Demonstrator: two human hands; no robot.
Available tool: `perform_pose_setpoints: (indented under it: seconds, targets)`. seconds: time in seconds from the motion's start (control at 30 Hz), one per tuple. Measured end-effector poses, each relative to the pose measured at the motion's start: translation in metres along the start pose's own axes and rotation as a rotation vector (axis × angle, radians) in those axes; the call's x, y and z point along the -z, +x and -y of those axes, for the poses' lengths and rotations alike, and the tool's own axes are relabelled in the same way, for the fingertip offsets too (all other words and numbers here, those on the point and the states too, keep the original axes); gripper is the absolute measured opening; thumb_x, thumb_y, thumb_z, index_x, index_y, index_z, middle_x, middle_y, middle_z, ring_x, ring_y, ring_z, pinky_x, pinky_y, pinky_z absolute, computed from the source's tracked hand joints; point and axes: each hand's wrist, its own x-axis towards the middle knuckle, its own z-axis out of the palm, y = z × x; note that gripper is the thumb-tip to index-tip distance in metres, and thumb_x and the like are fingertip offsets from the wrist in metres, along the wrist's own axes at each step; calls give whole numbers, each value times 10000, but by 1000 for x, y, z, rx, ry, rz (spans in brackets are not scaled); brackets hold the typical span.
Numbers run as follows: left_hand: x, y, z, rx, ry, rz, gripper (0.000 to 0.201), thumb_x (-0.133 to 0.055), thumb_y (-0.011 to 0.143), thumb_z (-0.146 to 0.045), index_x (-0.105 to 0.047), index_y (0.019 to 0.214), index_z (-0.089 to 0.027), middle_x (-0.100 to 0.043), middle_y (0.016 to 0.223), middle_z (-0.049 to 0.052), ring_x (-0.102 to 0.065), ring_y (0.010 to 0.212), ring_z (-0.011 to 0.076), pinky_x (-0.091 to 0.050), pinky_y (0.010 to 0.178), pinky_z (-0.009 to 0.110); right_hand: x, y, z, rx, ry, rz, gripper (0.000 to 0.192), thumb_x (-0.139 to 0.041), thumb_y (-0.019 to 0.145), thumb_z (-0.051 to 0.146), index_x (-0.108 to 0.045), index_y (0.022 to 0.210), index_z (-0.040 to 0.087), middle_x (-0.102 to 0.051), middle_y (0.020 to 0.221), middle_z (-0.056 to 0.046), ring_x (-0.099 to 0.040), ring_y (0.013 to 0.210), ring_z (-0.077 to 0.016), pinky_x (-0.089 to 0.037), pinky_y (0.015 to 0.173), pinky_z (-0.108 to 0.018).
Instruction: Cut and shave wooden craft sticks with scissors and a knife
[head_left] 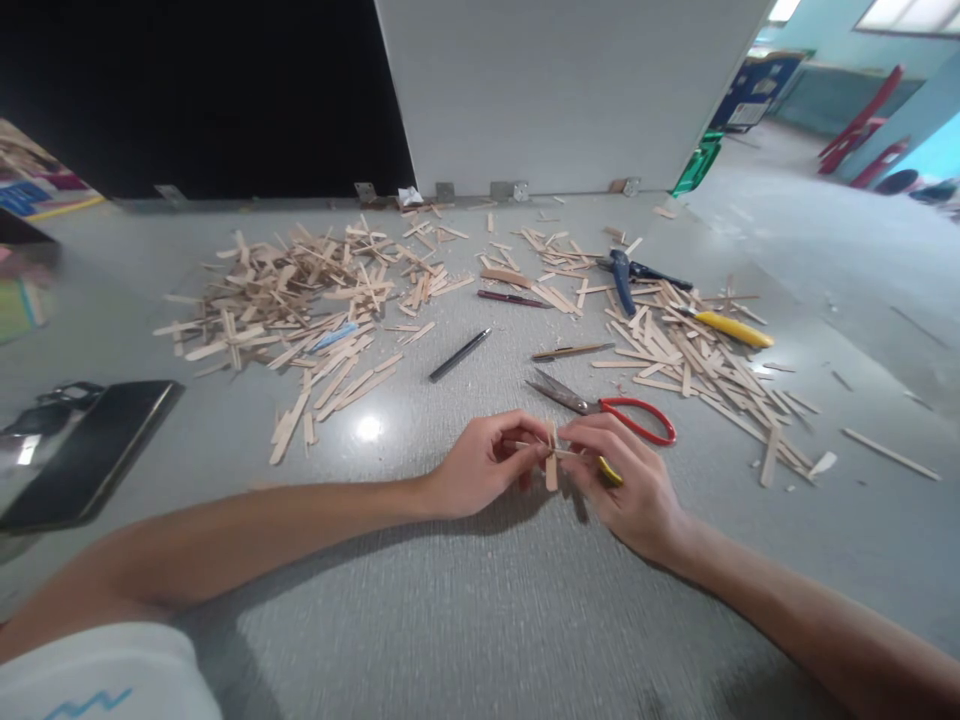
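Pinching from both sides, the left hand (484, 465) and the right hand (630, 485) meet at the middle of the grey table (480, 620), fingers clenched on a small crossed stick piece (552, 455) held just above the surface. To do this well, I judge the thumbs should press squarely where the slats overlap, keeping the short upright slat at a right angle to the thin horizontal one until the joint holds. The piece is pale bare wood: one flat stub pointing toward 6 o'clock, one slimmer strip running 9 to 3. A yellow-tipped tool (609, 470) shows under the right fingers; whether it is gripped I cannot tell. Red-handled scissors (607, 405) lie just at 12 o'clock of the hands, loose stick piles (300, 290) toward 10 and 2 o'clock.
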Motion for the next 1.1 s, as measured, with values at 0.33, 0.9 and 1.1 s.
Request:
perform_pose_setpoints:
  seconds: [0.33,0.9,1.1]
  targets:
    - [0,0,-3,-59,91,29,429,-712,992,-597,-717,981,-168,-667,781,7,-598,592,106,-506,582,233,0,4,-1,34,9,14,169,-605,1051,77,-706,1067,212,-781,918,-45,-751,807,-157,-617,721,-250]
    - [5,1,6,-169,180,-157,401,-800,943,-573,-792,897,-175,-697,1122,82,-663,690,89,-587,635,230,-1,1,2,-114,-48,-49,115,-628,1072,210,-742,1089,221,-728,761,8,-684,590,-125,-558,569,-221]
    - [4,4,5,-96,26,-206,466,-818,916,-622,-716,892,-168,-736,741,29,-673,647,137,-571,636,245,-4,-1,-1,-197,-71,-11,251,-647,1061,311,-678,1291,214,-788,861,-28,-631,539,-117,-532,517,-224]
